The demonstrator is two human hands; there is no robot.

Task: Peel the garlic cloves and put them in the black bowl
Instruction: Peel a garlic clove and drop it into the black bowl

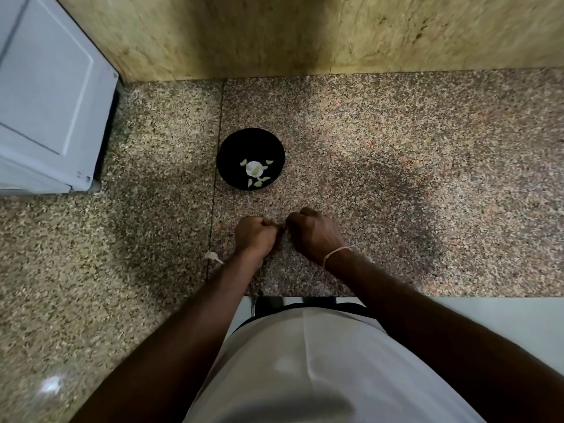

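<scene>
Item: garlic clove in work. Held between the two grips, just above the desk (396, 166); the clove itself is hidden by the fingers, so its skin state cannot be told.

Left hand (255, 236): fingers curled, knuckles up, closed toward the right hand; apparently pinching the clove, though what it holds is not visible.

Right hand (316, 235): fingers curled likewise, tips meeting the left; a pale band at the wrist.

Black bowl (232, 151): beyond the grips, well apart from them, slightly toward the left hand's side. Contains several pale peeled cloves (258, 184) and a white scrap (254, 167).

Loose piece (211, 255): whitish garlic skin or unpeeled clove, on the desk just outside the left wrist; cannot tell which.

Handling, judged: clove light, firm, small, easily bruised by squeezing; skin papery, dry, brittle, clings at the root end. Best taken by fingertips at the two ends, nail splitting the skin at the root. Peeled flesh likely tacky rather than slippery.
</scene>
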